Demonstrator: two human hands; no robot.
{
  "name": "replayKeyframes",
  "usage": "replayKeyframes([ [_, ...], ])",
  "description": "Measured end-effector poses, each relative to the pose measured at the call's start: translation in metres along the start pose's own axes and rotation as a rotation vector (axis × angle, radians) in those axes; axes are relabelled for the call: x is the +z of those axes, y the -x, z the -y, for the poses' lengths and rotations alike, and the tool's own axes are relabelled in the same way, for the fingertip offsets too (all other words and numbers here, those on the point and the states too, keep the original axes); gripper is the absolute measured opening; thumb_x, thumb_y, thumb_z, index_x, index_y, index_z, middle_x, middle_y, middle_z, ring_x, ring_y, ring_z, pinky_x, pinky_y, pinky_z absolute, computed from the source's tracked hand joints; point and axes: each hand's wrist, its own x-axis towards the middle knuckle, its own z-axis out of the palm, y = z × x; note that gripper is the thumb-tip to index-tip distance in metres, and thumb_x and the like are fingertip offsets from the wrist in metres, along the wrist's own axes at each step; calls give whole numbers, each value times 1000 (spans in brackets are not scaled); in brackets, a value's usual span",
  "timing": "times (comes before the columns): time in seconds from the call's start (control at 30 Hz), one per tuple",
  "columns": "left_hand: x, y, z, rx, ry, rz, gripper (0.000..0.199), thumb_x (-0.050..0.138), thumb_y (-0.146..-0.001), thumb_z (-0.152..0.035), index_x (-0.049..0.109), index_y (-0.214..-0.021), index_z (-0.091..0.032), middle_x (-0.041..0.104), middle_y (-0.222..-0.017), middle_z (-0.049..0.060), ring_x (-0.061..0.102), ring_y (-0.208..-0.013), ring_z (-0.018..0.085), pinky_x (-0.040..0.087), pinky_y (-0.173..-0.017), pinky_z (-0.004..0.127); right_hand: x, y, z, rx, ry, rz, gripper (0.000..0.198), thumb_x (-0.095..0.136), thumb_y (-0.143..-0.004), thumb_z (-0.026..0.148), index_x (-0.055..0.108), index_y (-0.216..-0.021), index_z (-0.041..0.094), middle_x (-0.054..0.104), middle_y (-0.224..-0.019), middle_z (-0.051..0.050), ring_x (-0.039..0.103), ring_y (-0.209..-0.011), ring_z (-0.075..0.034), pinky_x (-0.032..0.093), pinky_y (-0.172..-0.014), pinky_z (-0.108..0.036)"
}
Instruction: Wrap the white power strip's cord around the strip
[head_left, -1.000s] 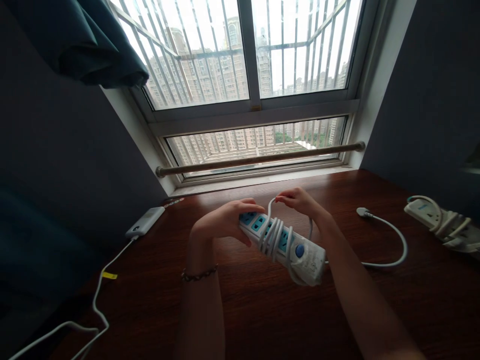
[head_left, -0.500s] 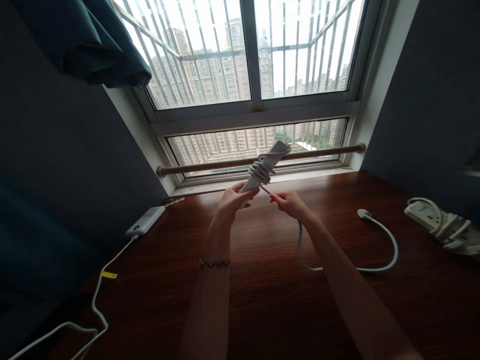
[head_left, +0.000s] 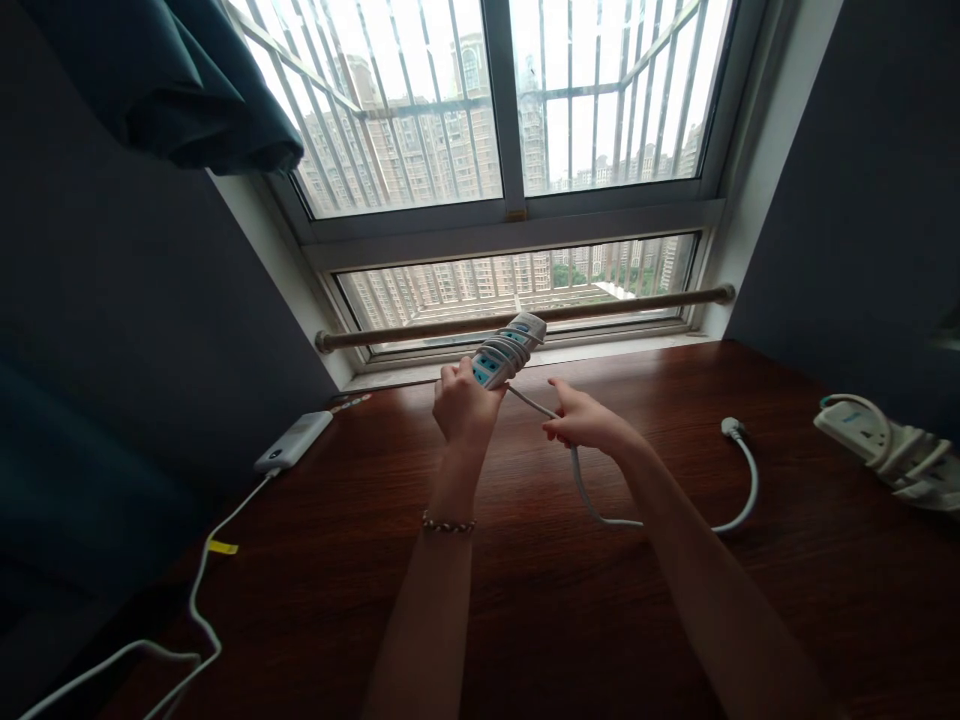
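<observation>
My left hand (head_left: pixel 463 402) grips one end of a white power strip (head_left: pixel 507 352) with blue sockets and holds it up, tilted away toward the window. Several turns of its white cord are wound around the strip's middle. My right hand (head_left: pixel 585 420) pinches the free cord (head_left: pixel 600 512) just right of the strip, and the stretch between hand and strip is taut. The rest of the cord loops over the dark wooden table (head_left: pixel 525 600) and ends in a plug (head_left: pixel 730 428) lying on the wood.
A second white power strip (head_left: pixel 877 445) with wound cord lies at the table's right edge. A white power bank (head_left: pixel 294 441) sits at the back left, its cable (head_left: pixel 196 610) trailing to the front left corner. A wooden rail (head_left: pixel 525 315) and window run along the back.
The strip went from lying flat in both hands to being raised and turned in my left hand. The sockets face me again, and the loose cord loop has shortened, drawing the plug slightly inward.
</observation>
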Motion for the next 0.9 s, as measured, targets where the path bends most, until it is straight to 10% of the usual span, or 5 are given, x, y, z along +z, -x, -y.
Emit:
replayKeyframes([
  [0.23, 1, 5, -8, 28, -84, 121, 50, 65, -71, -43, 54, -112, -18, 54, -104, 13, 57, -92, 32, 46, -71, 36, -9, 16, 12, -418, 380, -332, 62, 44, -80, 5, 26, -140, 12, 62, -70, -4, 55, -62, -18, 41, -60, -25],
  [0.5, -6, 11, -18, 193, -70, 312, 50, 70, -67, -34, 56, -113, -19, 54, -105, 12, 56, -93, 30, 45, -76, 35, -15, 11, 11, -334, 330, -592, 57, 45, -77, 7, 36, -133, 10, 65, -73, -7, 59, -67, -22, 40, -61, -26],
  [0.9, -40, 14, -17, 683, -186, 420, 30, 65, -69, -13, 62, -97, -21, 57, -95, 7, 51, -84, 24, 42, -69, 31, -14, 7, 5, -273, 96, -186, 53, 51, -68, 6, 40, -119, 14, 62, -58, 1, 49, -44, -12, 36, -45, -20],
])
